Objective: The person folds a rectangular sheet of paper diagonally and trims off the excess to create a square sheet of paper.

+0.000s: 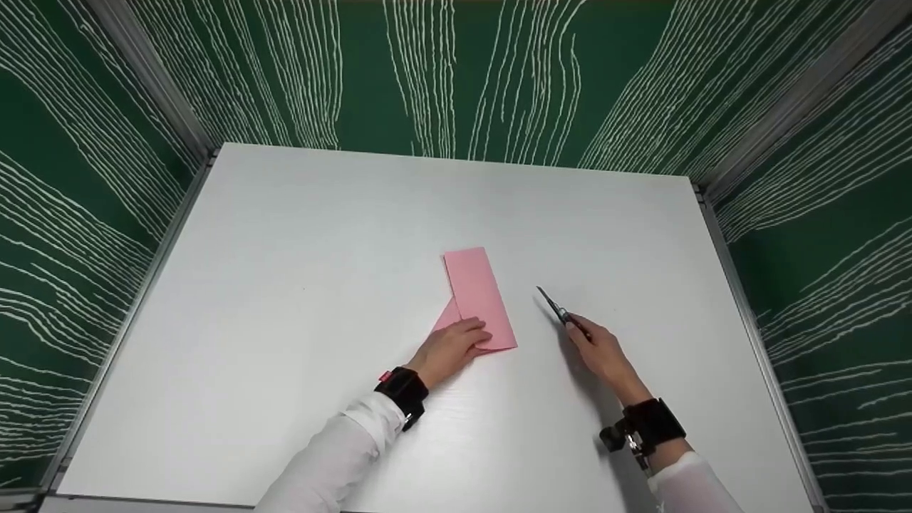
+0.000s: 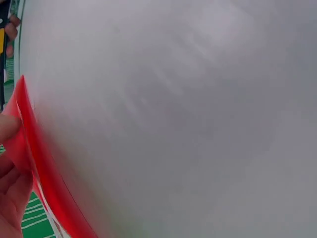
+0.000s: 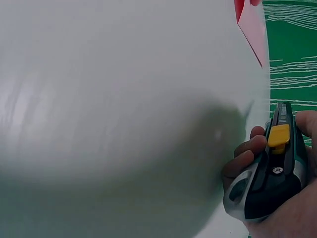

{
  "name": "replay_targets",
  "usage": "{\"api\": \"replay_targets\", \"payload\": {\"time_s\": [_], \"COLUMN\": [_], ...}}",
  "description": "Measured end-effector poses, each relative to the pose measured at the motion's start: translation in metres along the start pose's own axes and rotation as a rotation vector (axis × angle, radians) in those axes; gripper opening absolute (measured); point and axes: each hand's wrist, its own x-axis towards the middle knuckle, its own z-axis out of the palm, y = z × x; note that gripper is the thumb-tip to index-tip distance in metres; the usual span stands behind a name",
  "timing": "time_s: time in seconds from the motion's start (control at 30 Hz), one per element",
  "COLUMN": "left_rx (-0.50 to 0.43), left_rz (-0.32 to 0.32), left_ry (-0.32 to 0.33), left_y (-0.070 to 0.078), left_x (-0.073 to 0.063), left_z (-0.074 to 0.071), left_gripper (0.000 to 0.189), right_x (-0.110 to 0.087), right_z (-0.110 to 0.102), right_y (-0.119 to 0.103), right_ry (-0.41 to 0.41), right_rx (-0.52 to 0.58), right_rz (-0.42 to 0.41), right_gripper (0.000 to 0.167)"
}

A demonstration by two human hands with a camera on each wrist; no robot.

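Note:
A folded sheet of pink paper (image 1: 479, 292) lies on the white table, a slanted flap showing at its left side. My left hand (image 1: 452, 348) rests on the near end of the paper, fingers reaching across it. In the left wrist view, the red-looking paper edge (image 2: 37, 148) lifts slightly beside the fingers. My right hand (image 1: 600, 353) grips a utility knife (image 1: 566, 316), its blade extended and pointing away to the upper left, to the right of the paper. The right wrist view shows the knife's dark body (image 3: 277, 173) with a yellow slider (image 3: 279, 135).
The white tabletop (image 1: 306, 235) has metal rails along its sides. Green panels (image 1: 491, 78) with white streaky lines stand around the back and sides. Each wrist wears a black camera band (image 1: 402, 393).

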Motion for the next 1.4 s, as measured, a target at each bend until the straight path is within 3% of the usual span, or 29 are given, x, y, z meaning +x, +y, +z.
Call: {"api": "replay_targets", "payload": {"time_s": [0.17, 0.2, 0.33, 0.4, 0.43, 0.57, 0.77, 0.9, 1.17, 1.4], "left_rx": [0.004, -0.002, 0.061, 0.05, 0.047, -0.053, -0.098, -0.099, -0.086, -0.065], "left_rz": [0.035, 0.056, 0.026, -0.013, -0.047, -0.131, -0.172, -0.176, -0.147, -0.128], "left_ry": [0.021, 0.04, 0.043, 0.067, 0.064, 0.07, 0.047, 0.055, 0.1, 0.063], "left_y": [-0.012, -0.022, -0.03, -0.025, -0.015, 0.0, 0.001, 0.002, 0.004, 0.003], "left_x": [0.002, 0.003, 0.009, 0.011, 0.011, 0.013, 0.015, 0.015, 0.015, 0.013], "left_z": [0.011, 0.022, 0.038, 0.035, 0.023, 0.007, 0.004, 0.005, 0.006, 0.007], "left_gripper": [0.025, 0.028, 0.03, 0.026, 0.023, 0.019, 0.022, 0.021, 0.017, 0.019], "right_x": [-0.002, -0.003, -0.008, -0.011, -0.012, -0.019, -0.026, -0.028, -0.029, -0.03], "right_z": [-0.002, -0.003, -0.008, -0.011, -0.011, -0.012, -0.004, 0.004, 0.018, 0.028], "right_y": [0.0, 0.001, 0.003, 0.005, 0.005, 0.006, 0.004, 0.0, -0.004, 0.001], "right_ry": [-0.004, -0.01, -0.038, -0.063, -0.071, -0.128, -0.212, -0.188, -0.077, 0.03], "right_rx": [-0.02, -0.026, -0.061, -0.075, -0.08, -0.112, -0.17, -0.221, -0.33, -0.422], "right_rz": [-0.021, -0.03, -0.092, -0.132, -0.151, -0.242, -0.365, -0.395, -0.336, -0.397], "right_gripper": [0.051, 0.051, 0.047, 0.045, 0.044, 0.042, 0.039, 0.04, 0.042, 0.047]}}
